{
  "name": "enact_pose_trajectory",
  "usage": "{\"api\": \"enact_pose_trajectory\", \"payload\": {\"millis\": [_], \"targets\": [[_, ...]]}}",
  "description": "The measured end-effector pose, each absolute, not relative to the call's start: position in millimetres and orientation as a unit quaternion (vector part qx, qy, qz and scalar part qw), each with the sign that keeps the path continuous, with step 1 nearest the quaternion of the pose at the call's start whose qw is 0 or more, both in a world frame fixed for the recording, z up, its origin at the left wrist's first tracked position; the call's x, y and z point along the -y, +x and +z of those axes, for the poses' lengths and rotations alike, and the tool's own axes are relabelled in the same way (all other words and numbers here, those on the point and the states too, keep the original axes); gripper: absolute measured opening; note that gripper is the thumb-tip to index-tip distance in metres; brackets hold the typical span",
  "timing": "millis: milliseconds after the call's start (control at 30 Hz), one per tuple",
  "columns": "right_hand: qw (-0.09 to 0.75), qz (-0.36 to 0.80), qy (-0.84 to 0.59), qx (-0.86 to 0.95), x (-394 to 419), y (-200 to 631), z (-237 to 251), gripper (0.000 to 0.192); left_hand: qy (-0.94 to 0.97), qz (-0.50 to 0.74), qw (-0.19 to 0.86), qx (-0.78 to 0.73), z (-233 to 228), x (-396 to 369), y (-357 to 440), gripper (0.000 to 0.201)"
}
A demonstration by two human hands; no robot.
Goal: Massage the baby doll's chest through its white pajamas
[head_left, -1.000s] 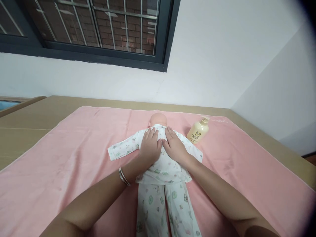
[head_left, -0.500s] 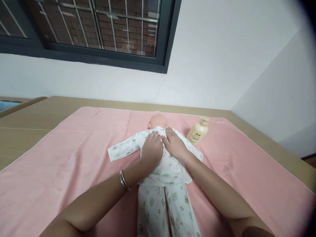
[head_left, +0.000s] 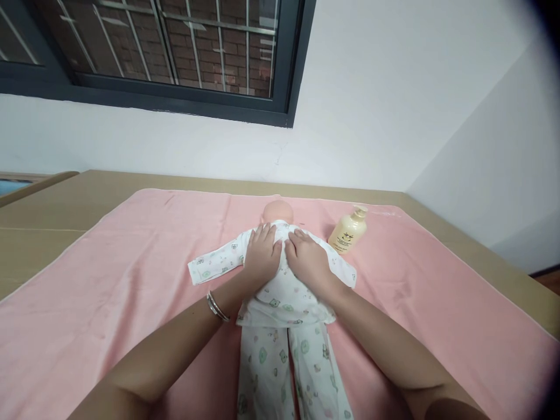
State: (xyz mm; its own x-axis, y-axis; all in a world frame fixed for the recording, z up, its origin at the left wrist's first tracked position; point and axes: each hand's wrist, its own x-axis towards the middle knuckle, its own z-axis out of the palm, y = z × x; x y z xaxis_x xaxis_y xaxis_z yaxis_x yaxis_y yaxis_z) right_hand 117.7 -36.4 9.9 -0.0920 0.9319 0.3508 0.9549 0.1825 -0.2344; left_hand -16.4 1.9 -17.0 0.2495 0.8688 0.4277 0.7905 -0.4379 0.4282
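- Pink towel [head_left: 131,280] covers most of a tan table [head_left: 44,216]; on it lies one doll [head_left: 280,286], its bald head away from the person, dressed in a white printed top and matching trousers
- Left hand [head_left: 261,256] lies flat on the doll's upper trunk, fingers together and stretched toward the head; the palm presses the cloth and closes on nothing
- Right hand [head_left: 308,259] rests the same way just beside it, thumbs nearly touching, also spread flat with no hold on anything
- Judged from this pose, the step in hand is a two-palm press or stroke over the doll's upper trunk; whether chest or back faces up cannot be told
- A next move would seem to call for even pressure from both palms, so the loose top does not bunch and the doll does not slide on the towel
- Count: one doll, one cream pump bottle [head_left: 347,231] standing near the doll's shoulder at the right, one towel, two hands, one pair of silver bangles [head_left: 216,307] at the left wrist, one barred window [head_left: 175,52] above
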Motion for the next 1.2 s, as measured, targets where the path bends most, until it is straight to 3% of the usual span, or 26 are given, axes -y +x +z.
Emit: {"api": "enact_pose_trajectory", "payload": {"millis": [200,800,1067,1200], "targets": [[0.241,0.010,-0.622,0.745,16,128,-6,0.056,0.782,0.353,0.040,-0.511,-27,-1,-16,0.045],[0.239,0.038,-0.623,0.744,17,128,-10,0.057,0.772,0.362,0.050,-0.520,-25,1,-15,0.044],[0.193,0.055,-0.613,0.764,34,114,-1,0.057,0.765,0.318,0.106,-0.550,-17,-21,-27,0.051],[0.211,0.060,-0.601,0.769,38,113,-4,0.057,0.773,0.306,0.061,-0.552,-16,-18,-26,0.050]]}}
